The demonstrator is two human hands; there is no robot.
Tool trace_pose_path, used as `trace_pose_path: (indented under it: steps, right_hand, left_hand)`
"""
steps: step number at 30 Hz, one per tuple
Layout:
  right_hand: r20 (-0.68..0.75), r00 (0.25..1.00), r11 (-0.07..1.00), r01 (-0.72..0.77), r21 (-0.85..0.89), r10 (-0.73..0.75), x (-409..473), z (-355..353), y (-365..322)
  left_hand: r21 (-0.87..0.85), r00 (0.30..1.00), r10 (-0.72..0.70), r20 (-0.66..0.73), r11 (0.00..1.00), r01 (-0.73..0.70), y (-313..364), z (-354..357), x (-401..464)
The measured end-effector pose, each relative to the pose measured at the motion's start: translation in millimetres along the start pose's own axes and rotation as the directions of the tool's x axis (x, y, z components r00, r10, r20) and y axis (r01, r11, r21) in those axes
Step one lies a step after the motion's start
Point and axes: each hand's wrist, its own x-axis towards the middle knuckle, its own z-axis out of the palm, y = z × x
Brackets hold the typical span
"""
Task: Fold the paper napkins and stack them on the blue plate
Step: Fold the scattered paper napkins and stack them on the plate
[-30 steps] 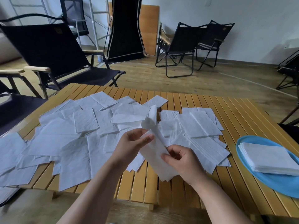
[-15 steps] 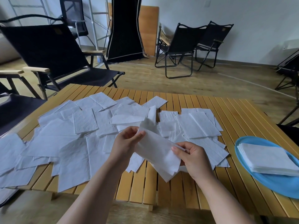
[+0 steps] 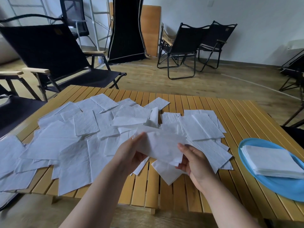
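Your left hand (image 3: 131,153) and right hand (image 3: 193,160) pinch one napkin (image 3: 162,148) (long axis left-right, tilted) left of the blue plate (image 3: 269,183), above the desk (image 3: 213,116).

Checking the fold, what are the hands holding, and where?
One white paper napkin: left hand grips its left end, right hand its right end.

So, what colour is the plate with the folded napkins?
Light blue plate, head view.
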Motion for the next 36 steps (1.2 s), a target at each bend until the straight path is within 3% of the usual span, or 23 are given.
trace_pose_path:
  steps: [7, 16, 25, 36]
  right_hand:
    - [0.034, 0.997, 0.998, 0.064, -0.027, -0.063, 1, -2, -2]
    - [-0.023, 0.975, 0.956, 0.212, -0.201, -0.221, 2, -5, 1]
    - [-0.150, 0.950, 0.943, 0.235, -0.235, -0.274, 5, -12, 2]
    - [-0.043, 0.922, 0.871, 0.347, -0.349, -0.384, 0, -18, -6]
  left_hand:
    - [-0.137, 0.997, -0.032, -0.071, 0.990, 0.022, 3, -4, 2]
    - [-0.085, 0.997, -0.063, -0.049, 0.995, 0.059, 2, -1, 0]
    - [-0.054, 0.995, -0.077, -0.057, 0.996, 0.074, 3, 2, -5]
    - [-0.002, 0.992, -0.075, -0.099, 0.997, 0.075, 1, 3, -5]
